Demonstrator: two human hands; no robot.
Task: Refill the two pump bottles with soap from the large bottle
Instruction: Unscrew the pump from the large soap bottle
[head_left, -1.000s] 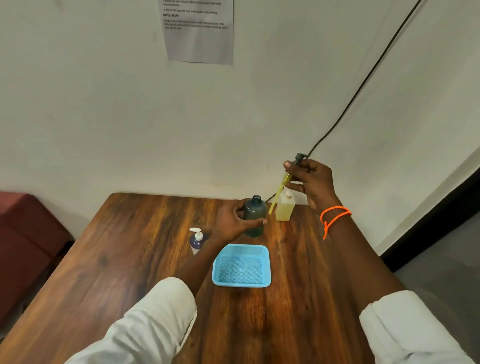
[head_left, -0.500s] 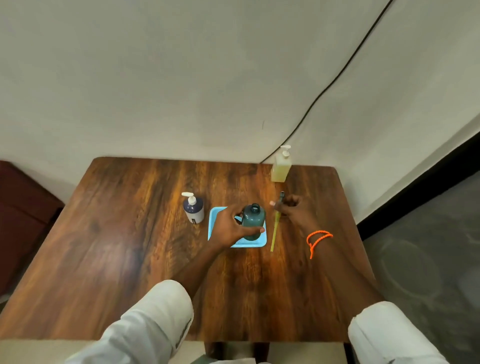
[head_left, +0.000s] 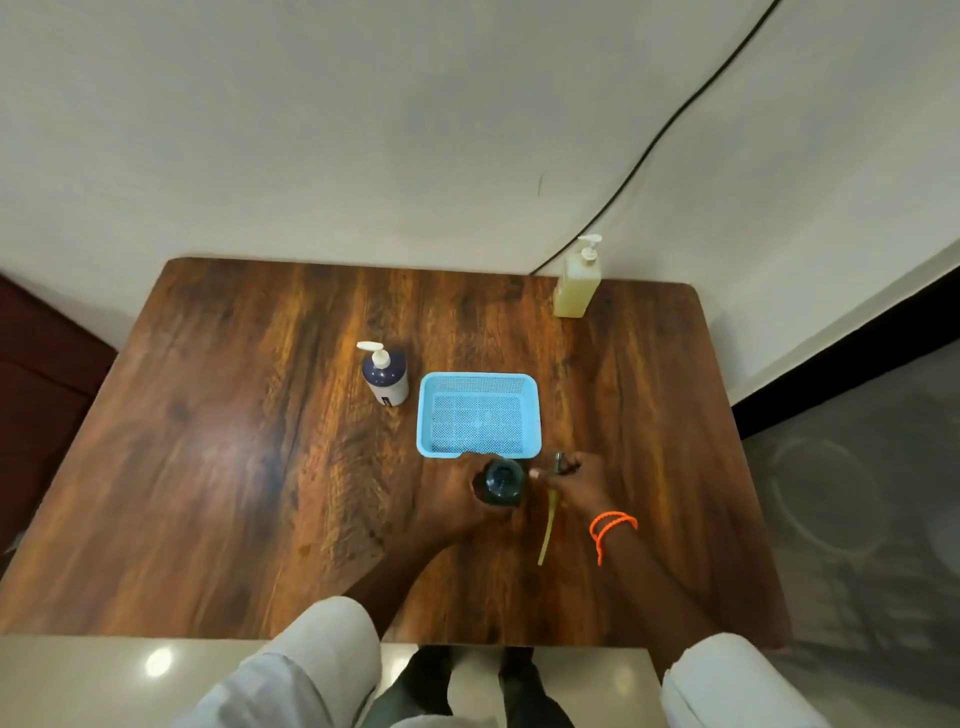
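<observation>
Your left hand (head_left: 457, 499) wraps the uncapped dark green bottle (head_left: 501, 480) to steady it upright on the worktop (head_left: 260, 467), likely ready for filling. Just beside it, your right hand (head_left: 582, 483) pinches the removed pump (head_left: 560, 462), its yellowish tube (head_left: 548, 530) trailing toward you. The large bottle (head_left: 575, 283) stands far beyond both hands.

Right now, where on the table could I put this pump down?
Bare wood left of the navy pump bottle, and right of the blue basket toward the table edge. Crowded near the dark bottle, where both hands work.
</observation>
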